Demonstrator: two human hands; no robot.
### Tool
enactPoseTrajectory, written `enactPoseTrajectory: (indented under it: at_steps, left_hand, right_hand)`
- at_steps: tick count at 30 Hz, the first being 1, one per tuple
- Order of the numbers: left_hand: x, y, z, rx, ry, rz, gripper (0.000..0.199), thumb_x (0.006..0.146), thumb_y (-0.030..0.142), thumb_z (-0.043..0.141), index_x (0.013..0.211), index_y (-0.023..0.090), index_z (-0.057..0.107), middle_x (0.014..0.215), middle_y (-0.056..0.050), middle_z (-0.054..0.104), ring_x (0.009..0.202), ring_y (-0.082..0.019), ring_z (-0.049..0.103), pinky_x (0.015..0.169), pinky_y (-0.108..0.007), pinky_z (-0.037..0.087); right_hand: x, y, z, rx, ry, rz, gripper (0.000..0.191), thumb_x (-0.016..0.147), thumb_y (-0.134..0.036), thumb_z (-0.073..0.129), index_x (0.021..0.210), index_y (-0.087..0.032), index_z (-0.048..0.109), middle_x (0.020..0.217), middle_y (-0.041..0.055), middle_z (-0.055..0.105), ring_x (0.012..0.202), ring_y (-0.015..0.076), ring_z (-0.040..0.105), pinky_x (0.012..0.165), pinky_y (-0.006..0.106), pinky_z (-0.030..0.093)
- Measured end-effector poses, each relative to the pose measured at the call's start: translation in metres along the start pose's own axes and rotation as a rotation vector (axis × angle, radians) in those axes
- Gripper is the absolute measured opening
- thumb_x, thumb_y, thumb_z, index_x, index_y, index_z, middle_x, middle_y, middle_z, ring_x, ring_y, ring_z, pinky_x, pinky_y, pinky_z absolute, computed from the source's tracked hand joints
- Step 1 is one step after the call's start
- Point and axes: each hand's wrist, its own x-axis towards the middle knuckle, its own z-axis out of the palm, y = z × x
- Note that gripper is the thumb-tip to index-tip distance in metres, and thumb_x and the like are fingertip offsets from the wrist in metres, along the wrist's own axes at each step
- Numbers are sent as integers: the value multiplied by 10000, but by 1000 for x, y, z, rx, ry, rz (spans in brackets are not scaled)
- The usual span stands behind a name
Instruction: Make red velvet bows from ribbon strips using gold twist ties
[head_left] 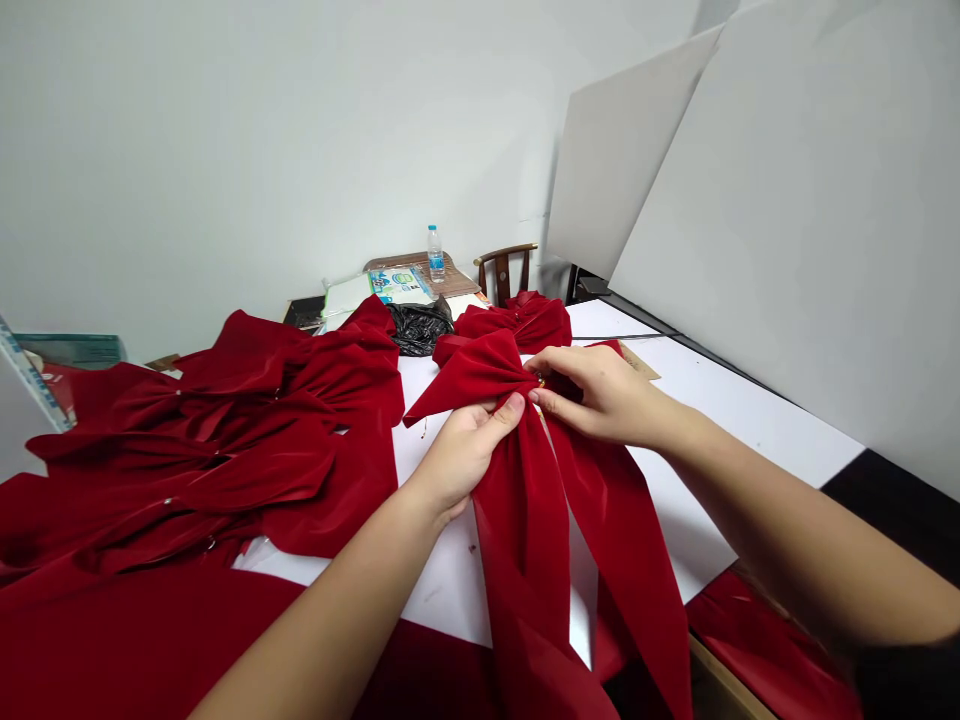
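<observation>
A red velvet bow (480,377) with long hanging tails is held up over a white table surface (442,590). My left hand (472,445) is closed on the bow just below its gathered centre, thumb on top. At the knot, my right hand (589,392) pinches with thumb and forefinger beside a small gold-coloured piece (540,381); the fingertips are on the bow's centre. The bow's right loop is mostly hidden behind my right hand. The two tails drop past the table's near edge.
Several red bows (247,430) lie piled at the left. Another red bow (525,318) rests behind the held one, near a black plastic bag (421,328). Farther back are a water bottle (435,255) and a wooden chair (507,268). White panels (810,220) stand at the right.
</observation>
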Motion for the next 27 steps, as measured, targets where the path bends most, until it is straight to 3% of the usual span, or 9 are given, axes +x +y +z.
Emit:
enactPoseTrajectory:
  at_steps: [5,10,18,23,27]
  left_hand:
    - [-1,1,-6,-73,35,-91,354,798,448,845,929,128,773,862,-95,787,831,-218,743,851,-331,589]
    - [-3,-2,-9,-146,-33,-183,349,771,447,861,788,110,775,812,-90,758,754,-177,708,777,-276,583]
    - [-3,-1,-7,-319,-68,-233,199,792,298,826,817,113,756,731,-54,710,658,-142,672,682,-245,580]
    - [-3,1,-7,-323,-58,-269,181,823,263,768,756,96,744,705,-68,699,640,-144,665,664,-243,578]
    - [-2,1,-7,-276,-39,-198,185,816,277,789,768,104,745,719,-62,711,642,-144,664,673,-249,575]
  right_hand:
    - [5,3,-11,263,-176,81,233,1009,-334,546,1058,-165,698,867,38,726,670,118,595,624,221,453]
    - [4,6,-17,385,-232,77,268,1024,-348,535,1111,-175,721,869,39,728,688,123,608,646,222,489]
    - [-2,4,-14,497,-160,59,225,993,-352,602,1079,-188,728,826,31,724,702,135,652,658,230,525]
    - [-4,8,-10,507,-120,30,263,979,-418,631,1050,-192,746,949,67,761,822,173,698,738,262,549]
    - [-5,8,-10,451,-100,-35,225,1017,-322,571,1092,-184,733,972,62,759,810,143,682,718,233,522]
